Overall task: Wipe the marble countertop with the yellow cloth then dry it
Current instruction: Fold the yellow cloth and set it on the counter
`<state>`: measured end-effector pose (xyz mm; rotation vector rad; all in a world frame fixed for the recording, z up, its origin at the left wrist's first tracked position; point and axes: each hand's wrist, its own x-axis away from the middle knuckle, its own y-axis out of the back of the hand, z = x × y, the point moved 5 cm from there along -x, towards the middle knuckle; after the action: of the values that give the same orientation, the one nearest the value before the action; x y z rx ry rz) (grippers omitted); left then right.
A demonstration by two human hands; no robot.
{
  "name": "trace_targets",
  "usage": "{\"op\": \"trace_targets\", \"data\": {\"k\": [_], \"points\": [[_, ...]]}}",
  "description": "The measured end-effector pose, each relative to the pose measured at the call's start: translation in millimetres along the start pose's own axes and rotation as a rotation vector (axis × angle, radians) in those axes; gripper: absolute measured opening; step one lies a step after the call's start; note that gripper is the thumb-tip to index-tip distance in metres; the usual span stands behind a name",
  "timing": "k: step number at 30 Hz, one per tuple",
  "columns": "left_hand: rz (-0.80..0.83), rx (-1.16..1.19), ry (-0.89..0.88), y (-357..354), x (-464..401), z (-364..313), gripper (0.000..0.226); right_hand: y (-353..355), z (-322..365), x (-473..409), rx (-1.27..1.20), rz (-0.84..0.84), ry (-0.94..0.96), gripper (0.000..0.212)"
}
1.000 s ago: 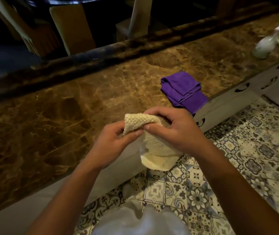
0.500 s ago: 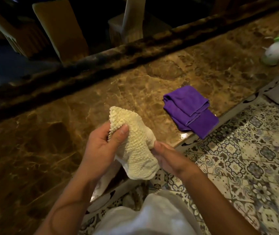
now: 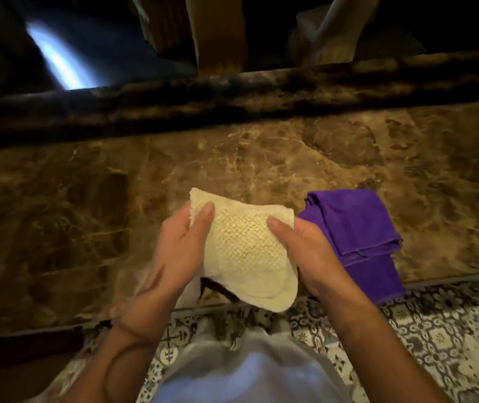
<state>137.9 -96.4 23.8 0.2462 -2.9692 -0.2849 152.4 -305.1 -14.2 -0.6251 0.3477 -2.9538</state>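
Note:
I hold the pale yellow knobbly cloth [image 3: 247, 251] folded between both hands, just above the near edge of the brown marble countertop [image 3: 261, 158]. My left hand [image 3: 178, 251] grips its left side with the thumb on top. My right hand [image 3: 308, 251] grips its right side, thumb pressed on the cloth. The cloth's lower end hangs down past the counter edge. A folded purple cloth [image 3: 360, 234] lies on the marble just right of my right hand, with one end drooping over the counter's front edge.
A raised dark marble ledge [image 3: 232, 94] runs along the back of the counter. Chair legs [image 3: 220, 36] stand in the dark beyond it. Patterned floor tiles [image 3: 436, 338] lie below the counter front, to my right.
The view swung to face the counter squarely, and the spray bottle left the frame. My right hand moved back onto the cloth's right side, so both hands now hold it flat and spread.

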Motion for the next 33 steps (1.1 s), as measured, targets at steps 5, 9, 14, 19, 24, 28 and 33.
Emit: {"op": "trace_targets", "data": {"k": [5, 9, 14, 19, 24, 28, 33], "points": [[-0.023, 0.088, 0.263, -19, -1, 31, 0.021, 21, 1, -22, -0.029, 0.140, -0.111, 0.019], [0.037, 0.006, 0.288, -13, -9, 47, 0.020, 32, -2, -40, 0.387, 0.099, -0.072, 0.012], [0.032, -0.245, 0.287, 1, -25, 64, 0.038, 32, -3, -45, 0.677, -0.007, 0.026, 0.017], [-0.010, -0.501, 0.171, 7, -36, 64, 0.026, 24, 7, -49, 1.001, -0.116, 0.122, 0.039], [-0.050, -0.609, 0.131, 14, -37, 69, 0.022, 28, 3, -51, 1.059, -0.171, 0.051, 0.044], [-0.128, -0.700, 0.143, 17, -33, 75, 0.028, 28, 1, -52, 1.080, -0.195, 0.028, 0.041], [-0.143, -0.772, 0.179, 22, -35, 80, 0.038, 28, 1, -55, 1.056, -0.220, -0.034, 0.036]]}}
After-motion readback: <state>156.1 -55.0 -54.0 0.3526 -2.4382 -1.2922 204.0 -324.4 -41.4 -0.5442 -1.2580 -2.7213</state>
